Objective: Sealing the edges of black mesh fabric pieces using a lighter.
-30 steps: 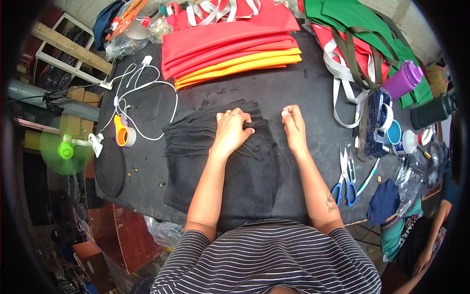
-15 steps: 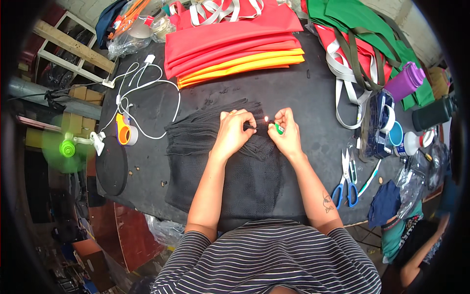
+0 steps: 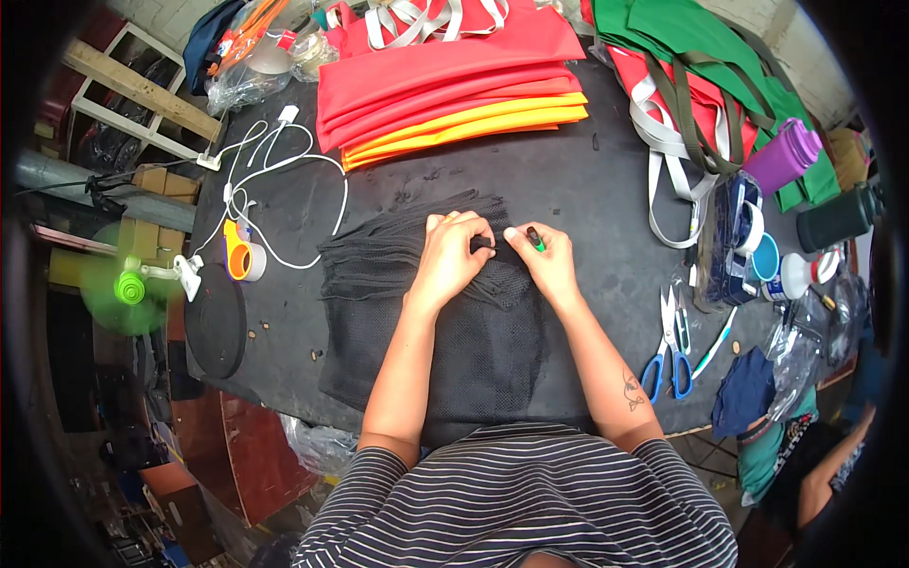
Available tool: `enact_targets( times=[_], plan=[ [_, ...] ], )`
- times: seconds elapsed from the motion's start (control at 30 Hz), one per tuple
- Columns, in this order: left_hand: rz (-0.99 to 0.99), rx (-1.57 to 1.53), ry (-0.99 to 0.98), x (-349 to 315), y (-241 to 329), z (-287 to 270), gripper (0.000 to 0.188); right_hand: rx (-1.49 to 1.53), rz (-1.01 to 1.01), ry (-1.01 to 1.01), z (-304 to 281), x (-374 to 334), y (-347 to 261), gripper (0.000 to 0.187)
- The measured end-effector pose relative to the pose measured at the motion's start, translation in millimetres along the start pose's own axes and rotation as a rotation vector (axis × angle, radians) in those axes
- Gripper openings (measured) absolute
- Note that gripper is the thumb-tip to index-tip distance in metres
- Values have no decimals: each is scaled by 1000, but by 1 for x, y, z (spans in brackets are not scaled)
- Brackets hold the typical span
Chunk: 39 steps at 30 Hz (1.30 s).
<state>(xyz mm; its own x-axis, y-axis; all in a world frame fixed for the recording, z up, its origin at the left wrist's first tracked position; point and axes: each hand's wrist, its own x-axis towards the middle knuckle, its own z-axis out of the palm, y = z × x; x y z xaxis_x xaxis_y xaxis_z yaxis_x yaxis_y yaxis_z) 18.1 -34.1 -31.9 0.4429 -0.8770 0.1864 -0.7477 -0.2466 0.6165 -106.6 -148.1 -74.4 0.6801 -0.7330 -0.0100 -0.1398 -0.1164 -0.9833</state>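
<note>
A pile of black mesh fabric (image 3: 431,355) lies on the dark table in front of me, its folded layers fanned out along the far side. My left hand (image 3: 449,251) rests over those folds, closed, with a small black end (image 3: 481,244) pinched between thumb and forefinger. What that end belongs to is partly hidden by the fingers. Just to its right, my right hand (image 3: 549,263) is closed around a green lighter (image 3: 537,240). No flame shows on it. The right thumb tip is close to the black end, with a small gap between the hands.
Stacked red and yellow bags (image 3: 454,104) lie at the back. White cable (image 3: 275,204), a tape dispenser (image 3: 244,257) and a green fan (image 3: 131,287) are to the left. Right are blue-handled scissors (image 3: 670,346), a purple bottle (image 3: 784,156) and green bags (image 3: 682,43). Another person's arm (image 3: 833,464) shows lower right.
The lighter's flame has gone out. My right hand has shifted slightly left, toward the black end, and the lighter has turned in it. The left hand has stayed nearly still.
</note>
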Motion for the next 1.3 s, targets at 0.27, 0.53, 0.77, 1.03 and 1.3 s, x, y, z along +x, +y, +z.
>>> enact_targets(
  times=[0.27, 0.53, 0.77, 1.03, 1.3],
  plan=[
    [-86, -112, -29, -1, 9, -5, 18, 37, 10, -64, -8, -4, 3, 32],
    [10, 78, -216, 3, -7, 1, 26, -270, 86, -53, -20, 18, 21, 25],
    [20, 59, -195, 2, 0, -5, 25, -246, -15, 131, 1, 14, 7, 26],
    [-136, -102, -37, 0, 14, -14, 23, -286, -51, 31, 14, 41, 13, 27],
    [-114, 1, 327, 1, -3, 8, 23, -21, -147, 4, 15, 24, 5, 18]
  ],
)
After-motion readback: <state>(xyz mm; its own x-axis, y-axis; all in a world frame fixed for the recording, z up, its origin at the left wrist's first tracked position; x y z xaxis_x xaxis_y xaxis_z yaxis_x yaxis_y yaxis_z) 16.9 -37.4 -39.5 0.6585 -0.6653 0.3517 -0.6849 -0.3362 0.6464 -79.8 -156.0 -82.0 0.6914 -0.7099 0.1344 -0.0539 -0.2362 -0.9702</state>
